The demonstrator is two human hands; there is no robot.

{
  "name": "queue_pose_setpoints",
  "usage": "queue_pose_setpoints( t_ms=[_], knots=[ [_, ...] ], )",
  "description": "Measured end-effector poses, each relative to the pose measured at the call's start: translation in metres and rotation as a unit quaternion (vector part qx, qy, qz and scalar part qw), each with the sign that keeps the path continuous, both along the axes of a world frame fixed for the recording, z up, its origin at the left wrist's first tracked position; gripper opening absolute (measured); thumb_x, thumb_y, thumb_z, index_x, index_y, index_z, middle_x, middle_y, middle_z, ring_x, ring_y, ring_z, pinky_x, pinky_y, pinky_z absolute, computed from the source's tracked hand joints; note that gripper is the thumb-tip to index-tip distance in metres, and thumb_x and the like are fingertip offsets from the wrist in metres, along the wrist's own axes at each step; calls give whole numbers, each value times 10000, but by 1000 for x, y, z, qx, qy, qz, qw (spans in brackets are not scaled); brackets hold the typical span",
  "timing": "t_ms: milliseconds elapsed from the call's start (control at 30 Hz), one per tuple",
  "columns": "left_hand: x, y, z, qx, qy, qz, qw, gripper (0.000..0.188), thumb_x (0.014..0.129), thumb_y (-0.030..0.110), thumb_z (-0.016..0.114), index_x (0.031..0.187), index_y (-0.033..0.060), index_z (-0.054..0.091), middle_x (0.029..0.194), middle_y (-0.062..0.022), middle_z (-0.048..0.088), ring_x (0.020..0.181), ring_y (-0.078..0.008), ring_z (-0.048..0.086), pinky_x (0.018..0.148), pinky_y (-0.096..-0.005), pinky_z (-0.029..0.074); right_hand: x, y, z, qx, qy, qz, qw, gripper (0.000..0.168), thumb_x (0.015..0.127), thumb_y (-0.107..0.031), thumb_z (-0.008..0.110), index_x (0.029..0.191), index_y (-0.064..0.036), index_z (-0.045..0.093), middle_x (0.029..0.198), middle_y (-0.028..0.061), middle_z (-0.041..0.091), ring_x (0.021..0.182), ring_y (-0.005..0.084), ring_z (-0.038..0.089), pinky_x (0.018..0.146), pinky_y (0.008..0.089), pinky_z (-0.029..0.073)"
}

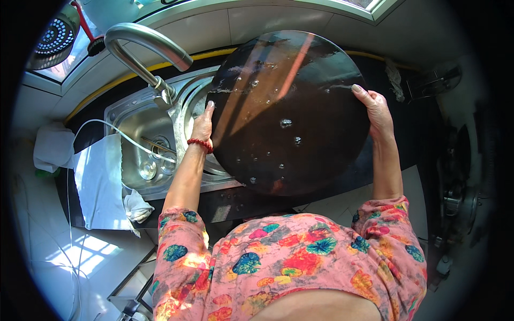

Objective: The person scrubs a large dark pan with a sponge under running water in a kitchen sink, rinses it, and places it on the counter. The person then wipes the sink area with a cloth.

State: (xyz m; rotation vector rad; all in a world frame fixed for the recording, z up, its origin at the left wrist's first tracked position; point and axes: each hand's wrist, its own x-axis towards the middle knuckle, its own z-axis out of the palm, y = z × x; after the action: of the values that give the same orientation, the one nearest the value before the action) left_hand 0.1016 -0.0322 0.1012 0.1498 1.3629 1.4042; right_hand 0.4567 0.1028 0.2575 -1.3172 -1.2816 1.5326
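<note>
Between my two hands is a large round dark brown board, with water drops and wet streaks on its upper face. My left hand, a red bead bracelet at the wrist, grips its left edge. On the opposite edge my right hand has its thumb on top; the fingers under the rim are hidden. The board covers part of the sink's round right bowl and the dark counter. Sunlight falls in a slanting band across it. Whether it rests on the counter or hangs just above cannot be told.
A steel faucet arches over the sink's left bowl, where a white hose runs in. White cloths lie left of it, with a crumpled rag nearby. A yellow pipe follows the wall. A wire rack stands at right.
</note>
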Motion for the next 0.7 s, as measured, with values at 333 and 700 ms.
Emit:
queue_pose_setpoints(
  t_ms=[333,700],
  knots=[
    [76,60,30,157,-214,-72,961,642,913,607,376,1246,78,522,1125,-94,609,984,-253,603,888,-418,502,43,-74,107,229,-100,-67,966,270,791,-227,761,756,-55,556,697,-49,495,635,22,442,615,170,404],
    [123,99,-1,49,-239,29,969,580,952,420,297,1311,-28,379,1302,-170,464,1176,-333,487,954,-465,444,64,-145,130,483,-282,-32,829,356,657,-245,802,804,-1,587,783,49,490,703,152,468,606,258,396]
  ],
)
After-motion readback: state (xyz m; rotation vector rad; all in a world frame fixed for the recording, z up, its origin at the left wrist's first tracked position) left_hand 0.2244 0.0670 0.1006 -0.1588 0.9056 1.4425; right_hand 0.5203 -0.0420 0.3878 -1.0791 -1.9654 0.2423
